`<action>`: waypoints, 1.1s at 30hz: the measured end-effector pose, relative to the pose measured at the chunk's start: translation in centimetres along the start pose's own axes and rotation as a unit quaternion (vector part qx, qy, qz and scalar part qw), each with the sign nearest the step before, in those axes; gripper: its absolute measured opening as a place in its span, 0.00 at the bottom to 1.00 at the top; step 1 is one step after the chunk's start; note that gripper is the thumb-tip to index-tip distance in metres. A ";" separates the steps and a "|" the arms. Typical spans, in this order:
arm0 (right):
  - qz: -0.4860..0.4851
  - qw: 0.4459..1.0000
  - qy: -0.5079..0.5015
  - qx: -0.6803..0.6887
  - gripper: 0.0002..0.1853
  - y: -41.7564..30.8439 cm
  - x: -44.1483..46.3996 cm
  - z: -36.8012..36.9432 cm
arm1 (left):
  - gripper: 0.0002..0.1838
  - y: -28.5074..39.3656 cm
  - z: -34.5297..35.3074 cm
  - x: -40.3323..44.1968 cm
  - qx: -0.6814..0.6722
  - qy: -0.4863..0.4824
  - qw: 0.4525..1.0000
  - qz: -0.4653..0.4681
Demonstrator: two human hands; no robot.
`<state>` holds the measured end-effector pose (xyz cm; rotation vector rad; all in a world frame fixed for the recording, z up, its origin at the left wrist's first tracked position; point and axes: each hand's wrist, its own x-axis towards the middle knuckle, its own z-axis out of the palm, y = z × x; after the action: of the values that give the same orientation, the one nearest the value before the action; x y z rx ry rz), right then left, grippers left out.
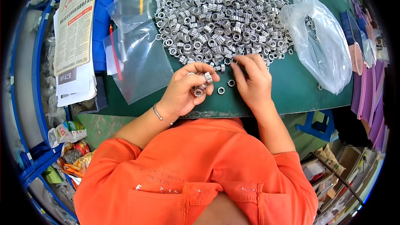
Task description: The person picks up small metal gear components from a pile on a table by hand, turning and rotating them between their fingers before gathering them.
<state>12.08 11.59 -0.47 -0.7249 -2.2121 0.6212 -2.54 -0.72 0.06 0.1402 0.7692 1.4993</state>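
A large heap of small toothed metal rings (225,16) covers the far middle of the green table (154,100). My left hand (185,87) is closed around several of these rings (199,91), held just over the table's front edge. At the near side of the heap is my right hand (254,79), its fingers bent down and the tips touching or close to rings there. Whether a ring sits between those fingertips is hidden. Two loose rings, one of them a dark-centred metal ring (221,90), lie on the table between my hands.
Clear plastic bags (139,58) lie left of the heap with a red pen (116,54) and a yellow stick (141,3). A newspaper (77,21) rests by a blue bin (102,29). Another plastic bag (321,46) holding rings lies right. A blue stool (316,126) stands below.
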 end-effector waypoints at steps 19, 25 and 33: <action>0.156 0.945 -0.068 0.278 0.07 -2.4 -1.4 -1.5 | 0.06 -0.6 1.7 0.0 0.495 0.024 0.846 0.198; 0.118 0.943 -0.095 0.296 0.10 -1.6 -2.1 -1.7 | 0.07 -0.6 1.9 -0.1 0.516 0.015 0.821 0.243; 0.110 0.936 -0.094 0.321 0.11 -1.0 -2.2 -1.9 | 0.08 -0.8 1.8 0.1 0.512 -0.010 0.817 0.265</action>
<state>14.52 9.82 0.29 -0.5780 -1.9154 1.4900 -0.89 -0.02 0.98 1.2683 1.5495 1.4148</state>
